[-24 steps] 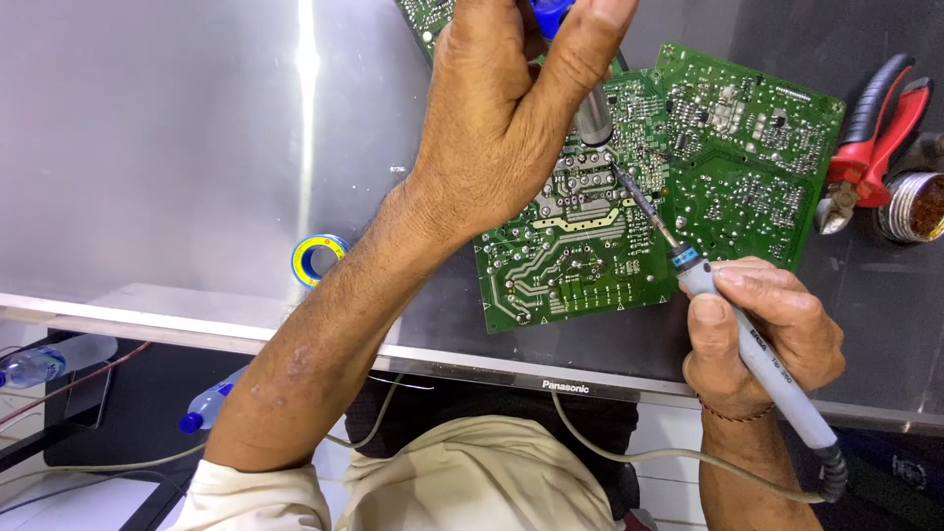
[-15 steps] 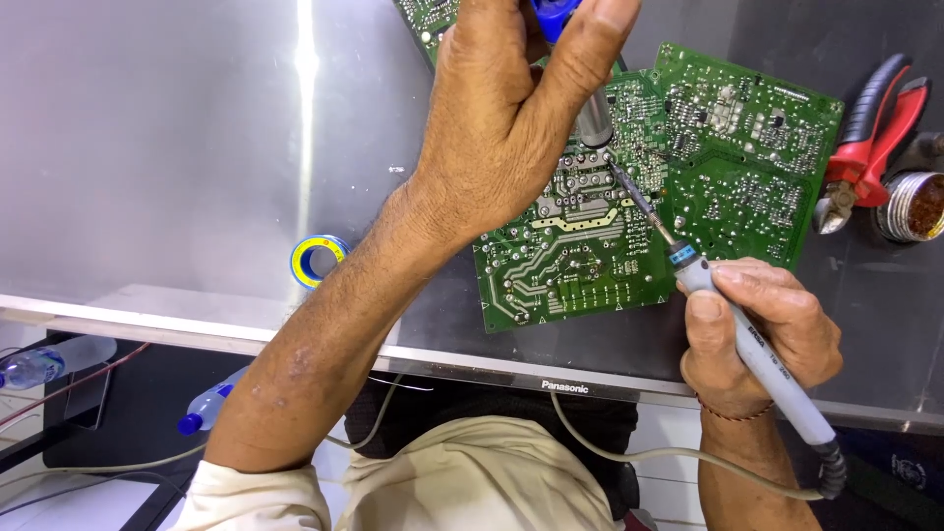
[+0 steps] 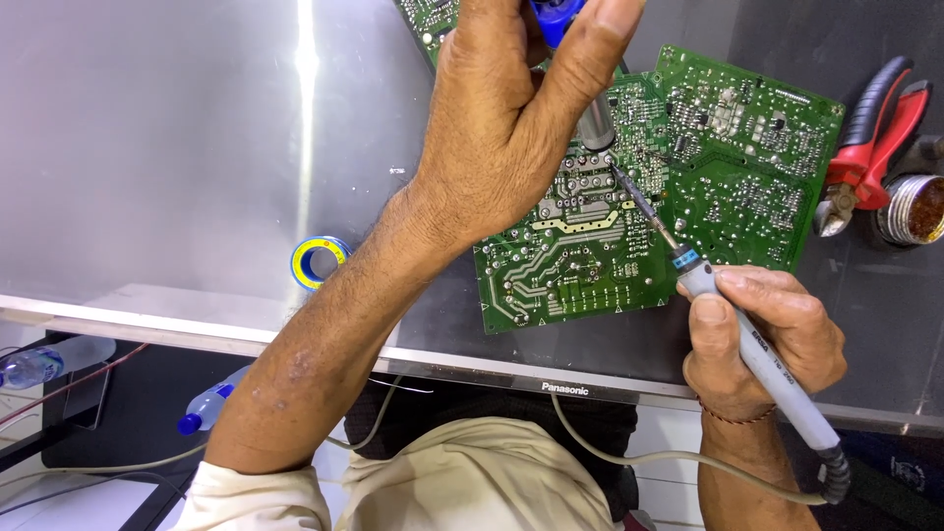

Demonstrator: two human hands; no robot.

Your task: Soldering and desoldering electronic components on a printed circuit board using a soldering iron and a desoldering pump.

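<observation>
Hands at work on a green board

Board (image 3: 688,187) first: it is green and lies flat on the shiny grey worktop (image 3: 167,147), close to the near edge and toward the right side. I see its back, with lots of small silver dots and pale lines.

My left hand (image 3: 511,128) reaches over the board from the near side. Its fingers are closed tight around a pump (image 3: 594,123), a tool with a grey tube and a blue top. The thumb presses on the top. The grey tip points down at the board, near its middle.

My right hand (image 3: 762,339) sits at the near edge of the worktop, just past the board's near right corner. It grips an iron (image 3: 757,349) like a pen, fingers wrapped around the grey handle. The thin metal tip slants up and left and touches the board right beside the pump's tip. A grey cord runs from the handle's back end and hangs down below the worktop.

Pliers (image 3: 875,123) with red and black handles lie at the right edge. A small round tin (image 3: 910,208) with brown stuff inside sits just beside them. A roll of tape (image 3: 317,262), yellow and blue, lies left of my arm, near the near edge. A second green board (image 3: 428,20) pokes in at the far edge.
</observation>
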